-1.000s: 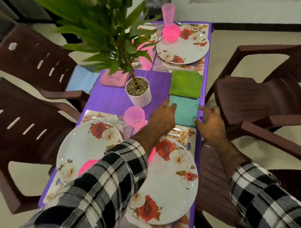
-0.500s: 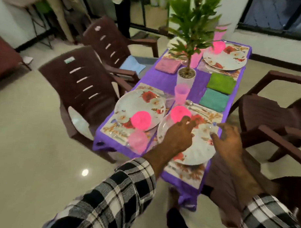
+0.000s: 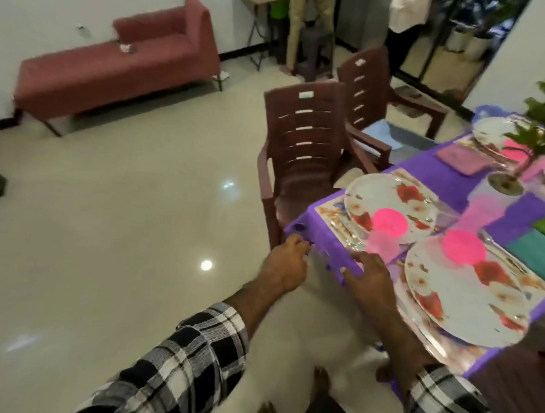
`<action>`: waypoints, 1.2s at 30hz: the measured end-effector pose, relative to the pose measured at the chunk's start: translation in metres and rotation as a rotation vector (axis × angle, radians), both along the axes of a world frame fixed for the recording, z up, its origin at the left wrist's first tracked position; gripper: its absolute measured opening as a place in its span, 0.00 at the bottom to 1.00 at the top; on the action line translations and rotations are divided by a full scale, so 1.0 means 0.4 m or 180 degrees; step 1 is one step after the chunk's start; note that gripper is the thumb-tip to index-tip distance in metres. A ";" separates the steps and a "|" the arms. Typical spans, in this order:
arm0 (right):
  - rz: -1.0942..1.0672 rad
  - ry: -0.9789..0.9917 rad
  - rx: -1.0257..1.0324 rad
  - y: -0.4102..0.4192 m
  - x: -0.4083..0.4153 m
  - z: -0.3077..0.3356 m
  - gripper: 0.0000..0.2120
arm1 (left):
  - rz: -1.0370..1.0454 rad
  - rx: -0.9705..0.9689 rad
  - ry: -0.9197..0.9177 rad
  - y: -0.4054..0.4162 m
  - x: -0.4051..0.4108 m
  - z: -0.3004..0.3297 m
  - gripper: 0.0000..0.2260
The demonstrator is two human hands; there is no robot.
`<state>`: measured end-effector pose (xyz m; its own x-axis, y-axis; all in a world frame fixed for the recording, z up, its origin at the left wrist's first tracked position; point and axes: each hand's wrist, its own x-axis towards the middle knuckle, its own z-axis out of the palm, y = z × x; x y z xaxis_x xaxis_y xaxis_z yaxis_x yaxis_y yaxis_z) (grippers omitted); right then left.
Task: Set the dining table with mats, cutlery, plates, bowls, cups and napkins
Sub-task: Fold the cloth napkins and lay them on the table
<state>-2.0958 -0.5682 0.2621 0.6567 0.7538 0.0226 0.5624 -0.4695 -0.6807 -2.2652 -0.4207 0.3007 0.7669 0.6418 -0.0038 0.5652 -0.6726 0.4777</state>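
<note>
Head view: I read this as a wrap-up check; places look laid. Left hand (image 3: 283,262) loosely curled by the table (image 3: 322,236) corner, grip empty; right hand (image 3: 366,276) flat on the edge, released. Plates (image 3: 465,305) w/ pink bowls (image 3: 464,246) sit on mats. Next: napkins need checking. Vs 0.5 s ago, both hands dropped from the plate to the edge.

We see a purple table cover (image 3: 433,170) that looks like thin matt cloth. At our two o'clock the flowered plates (image 3: 389,198) shine like glazed china, the pink bowls (image 3: 389,221) like translucent plastic. The brown chairs (image 3: 301,145) look like moulded plastic; the floor (image 3: 125,216) is glossy tile.
</note>
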 end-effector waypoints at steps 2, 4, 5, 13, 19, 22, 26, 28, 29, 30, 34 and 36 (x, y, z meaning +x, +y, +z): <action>0.0264 0.0011 -0.0121 0.097 -0.029 0.013 0.18 | 0.0392 -0.0045 0.0133 0.060 -0.055 0.004 0.12; 0.0514 -0.0014 -0.0212 0.201 -0.048 0.019 0.17 | 0.0714 -0.0172 0.0265 0.124 -0.099 -0.002 0.11; 0.0606 -0.0007 -0.0250 0.252 -0.054 0.024 0.18 | 0.0832 -0.0212 0.0304 0.155 -0.115 -0.002 0.12; 0.1164 0.0022 -0.0543 0.622 -0.040 0.042 0.19 | 0.1460 -0.0386 0.0512 0.412 -0.125 -0.017 0.17; 0.1517 0.0007 -0.0561 0.860 -0.014 0.032 0.16 | 0.1777 -0.0502 0.0498 0.592 -0.121 -0.036 0.17; 0.1581 0.0028 -0.0626 0.988 -0.023 0.011 0.16 | 0.1917 -0.0529 0.0516 0.712 -0.136 -0.057 0.17; 0.1600 0.0079 -0.0654 1.169 -0.049 -0.026 0.17 | 0.1896 -0.0564 0.0538 0.896 -0.159 -0.096 0.17; 0.1502 0.0048 -0.0681 1.279 -0.064 -0.049 0.17 | 0.1835 -0.0571 0.0559 1.016 -0.171 -0.115 0.17; 0.1428 0.0032 -0.0712 1.341 -0.072 -0.055 0.17 | 0.1792 -0.0574 0.0583 1.089 -0.177 -0.123 0.17; 0.1365 0.0029 -0.0766 1.392 -0.080 -0.058 0.17 | 0.1767 -0.0590 0.0594 1.149 -0.181 -0.124 0.17; 0.1134 0.0010 -0.0890 1.590 -0.108 -0.054 0.16 | 0.1450 -0.0619 0.0720 1.393 -0.195 -0.113 0.18; 0.1121 -0.0012 -0.0981 1.668 -0.118 -0.040 0.16 | 0.1415 -0.0577 0.0772 1.493 -0.195 -0.104 0.19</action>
<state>-2.1430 0.0991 0.2460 0.3601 0.9027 -0.2355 0.7259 -0.4297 -0.5371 -2.3431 0.1766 0.2591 0.3848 0.8770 -0.2879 0.8852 -0.2623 0.3843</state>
